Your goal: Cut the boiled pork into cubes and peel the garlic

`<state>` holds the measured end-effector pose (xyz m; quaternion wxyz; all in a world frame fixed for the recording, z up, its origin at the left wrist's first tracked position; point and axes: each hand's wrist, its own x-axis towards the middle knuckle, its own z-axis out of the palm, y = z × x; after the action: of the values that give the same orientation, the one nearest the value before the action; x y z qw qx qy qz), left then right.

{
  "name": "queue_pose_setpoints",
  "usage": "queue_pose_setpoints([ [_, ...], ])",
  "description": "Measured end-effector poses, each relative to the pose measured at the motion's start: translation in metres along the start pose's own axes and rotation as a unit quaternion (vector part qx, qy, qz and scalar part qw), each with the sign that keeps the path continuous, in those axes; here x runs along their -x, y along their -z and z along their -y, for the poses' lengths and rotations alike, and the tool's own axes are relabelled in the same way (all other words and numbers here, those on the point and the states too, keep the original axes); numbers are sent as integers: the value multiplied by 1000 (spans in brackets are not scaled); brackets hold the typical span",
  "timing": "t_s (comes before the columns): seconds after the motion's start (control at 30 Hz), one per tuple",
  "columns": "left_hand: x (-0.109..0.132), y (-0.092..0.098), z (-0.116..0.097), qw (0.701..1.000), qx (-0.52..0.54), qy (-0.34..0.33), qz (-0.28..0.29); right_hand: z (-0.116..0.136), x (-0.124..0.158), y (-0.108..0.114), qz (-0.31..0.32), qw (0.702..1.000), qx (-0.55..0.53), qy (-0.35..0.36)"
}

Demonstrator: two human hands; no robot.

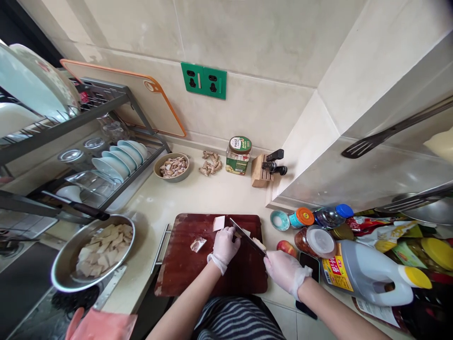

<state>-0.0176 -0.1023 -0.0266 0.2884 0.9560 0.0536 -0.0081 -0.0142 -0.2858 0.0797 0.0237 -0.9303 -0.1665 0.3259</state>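
Both my hands wear thin white gloves over a dark red cutting board point(184, 269). My right hand point(285, 270) is closed round the handle of a knife point(247, 235) whose blade slants up to the left across the board. My left hand point(224, 244) has its fingers curled down on a pale piece of food under the blade; that piece is mostly hidden. A square pale slice point(218, 223) lies just beyond my left hand. A smaller scrap point(197, 244) lies to its left.
A metal pan point(71, 255) of pale slices sits at the left. Behind it stands a dish rack point(106, 165) with bowls. At the back are a bowl of garlic point(172, 166), ginger point(211, 163), a jar point(239, 155) and a knife block point(264, 170). Bottles and jars point(368, 274) crowd the right.
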Motion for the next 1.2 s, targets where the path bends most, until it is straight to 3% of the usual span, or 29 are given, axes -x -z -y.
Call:
queue_pose_setpoints([
  [0.33, 3, -2, 0, 1000, -12, -9, 10, 8, -11, -8, -9, 1000, -16, 2],
  [0.63, 7, 1, 6, 1000, -7, -25, 11, 16, -8, -36, -21, 997, -71, -19],
  [0.9, 12, 2, 4, 998, -34, -49, 37, 28, -29, -51, -53, 993, -102, -26],
  [1.2, 18, 4, 4, 999, 5, -26, 24, 5, 1, -50, -39, 995, -88, -39],
])
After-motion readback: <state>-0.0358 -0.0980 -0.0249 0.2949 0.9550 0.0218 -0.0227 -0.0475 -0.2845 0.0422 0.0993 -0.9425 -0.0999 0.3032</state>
